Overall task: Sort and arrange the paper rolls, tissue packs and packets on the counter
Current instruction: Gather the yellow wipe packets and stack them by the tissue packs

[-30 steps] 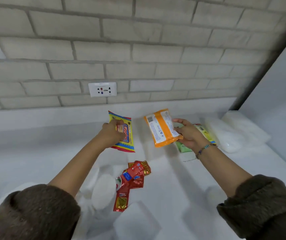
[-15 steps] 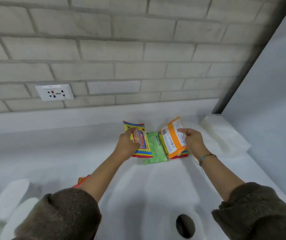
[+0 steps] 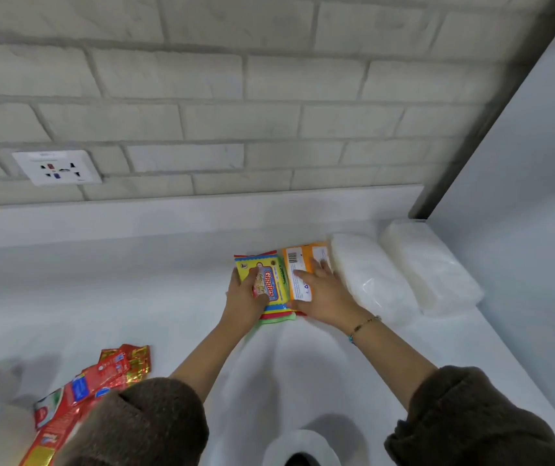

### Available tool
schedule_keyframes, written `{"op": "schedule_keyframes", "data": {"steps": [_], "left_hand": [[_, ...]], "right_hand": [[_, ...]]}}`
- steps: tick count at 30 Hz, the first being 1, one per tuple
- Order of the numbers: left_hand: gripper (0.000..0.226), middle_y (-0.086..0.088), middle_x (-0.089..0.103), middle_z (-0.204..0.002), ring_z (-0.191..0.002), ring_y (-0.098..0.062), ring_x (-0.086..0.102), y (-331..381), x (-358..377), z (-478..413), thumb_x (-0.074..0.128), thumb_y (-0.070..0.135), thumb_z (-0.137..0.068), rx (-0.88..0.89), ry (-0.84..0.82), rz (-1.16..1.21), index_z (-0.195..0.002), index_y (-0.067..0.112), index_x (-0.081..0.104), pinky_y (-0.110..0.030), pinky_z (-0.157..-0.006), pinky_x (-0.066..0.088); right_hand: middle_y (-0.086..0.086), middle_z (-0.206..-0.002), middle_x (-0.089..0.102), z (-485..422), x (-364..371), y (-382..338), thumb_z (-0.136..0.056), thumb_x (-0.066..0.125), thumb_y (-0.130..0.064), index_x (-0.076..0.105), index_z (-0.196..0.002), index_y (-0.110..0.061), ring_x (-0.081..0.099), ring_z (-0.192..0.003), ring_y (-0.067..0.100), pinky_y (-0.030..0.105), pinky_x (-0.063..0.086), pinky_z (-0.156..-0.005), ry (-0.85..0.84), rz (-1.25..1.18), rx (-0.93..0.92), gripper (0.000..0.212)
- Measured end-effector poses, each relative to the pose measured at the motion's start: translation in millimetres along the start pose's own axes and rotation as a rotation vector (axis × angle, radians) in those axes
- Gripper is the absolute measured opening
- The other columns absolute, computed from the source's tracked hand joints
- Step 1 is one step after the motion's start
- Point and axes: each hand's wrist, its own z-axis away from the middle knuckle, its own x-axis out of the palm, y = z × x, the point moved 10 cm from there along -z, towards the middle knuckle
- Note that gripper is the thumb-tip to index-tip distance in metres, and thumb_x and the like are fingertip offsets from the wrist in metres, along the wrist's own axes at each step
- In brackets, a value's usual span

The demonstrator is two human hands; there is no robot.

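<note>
Left hand (image 3: 247, 302) grips the yellow packet (image 3: 264, 284), fingers curled over it. Right hand (image 3: 323, 294) lies flat atop the orange packet (image 3: 303, 264); both packets run lengthwise away beneath the fingers, side by side.

Looks like a domestic kitchen or pantry corner. A smooth white counter (image 3: 135, 297) with a low upstand runs along a wall of pale grey painted brick (image 3: 202, 95), meeting a plain white side panel (image 3: 521, 163) at the right. A white multi-pin wall socket (image 3: 56, 168) sits just above counter height, as in a home worktop. Household stock lies about: soft white plastic-wrapped tissue packs (image 3: 400, 274) against the corner, bright printed snack packets (image 3: 266, 284), a strip of red sauce sachets (image 3: 94, 381), and a white paper roll (image 3: 301, 447) at the near edge.
</note>
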Motion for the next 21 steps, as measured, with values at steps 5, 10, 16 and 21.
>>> {"op": "schedule_keyframes", "data": {"steps": [5,10,16,21], "left_hand": [[0.063,-0.006,0.019,-0.148,-0.131,-0.028,0.036,-9,14,-2,0.056,0.024,-0.088,0.027,-0.062,-0.044,-0.144,0.029,0.028,-0.055,-0.112,0.023],[0.059,-0.017,0.005,-0.154,-0.142,-0.034,0.008,-2,5,5,0.049,0.028,-0.093,0.017,-0.054,-0.164,-0.146,0.028,0.022,-0.052,-0.115,0.005],[0.047,-0.007,0.026,-0.152,-0.138,-0.021,0.028,41,-54,54,0.051,0.019,-0.092,0.080,0.012,-0.006,-0.139,0.020,0.040,-0.020,-0.105,0.025],[0.030,0.015,0.059,-0.120,-0.112,-0.002,0.054,64,-108,138,0.053,0.018,-0.092,0.201,-0.021,0.123,-0.110,0.041,0.059,-0.016,-0.087,0.039]], "right_hand": [[0.003,-0.153,0.022,3,1,12,-0.067,0.076,-0.047,0.044,-0.127,-0.019,0.014,-0.142,0.027,0.055,0.018,-0.112,0.028,-0.114,-0.002,0.074],[0.002,-0.148,0.030,5,-6,6,-0.067,0.076,-0.048,0.045,-0.123,-0.018,0.023,-0.138,0.025,0.054,0.018,-0.112,0.033,-0.112,0.001,0.070],[0.002,-0.141,0.042,42,-47,-56,-0.083,0.065,-0.033,0.046,-0.130,-0.017,0.031,-0.135,0.021,0.046,0.010,-0.115,0.139,-0.170,-0.071,0.053],[-0.003,-0.129,0.054,118,-76,-133,-0.083,0.065,-0.031,0.053,-0.121,-0.022,0.047,-0.121,0.016,0.032,0.017,-0.111,0.241,-0.232,-0.148,0.041]]}}
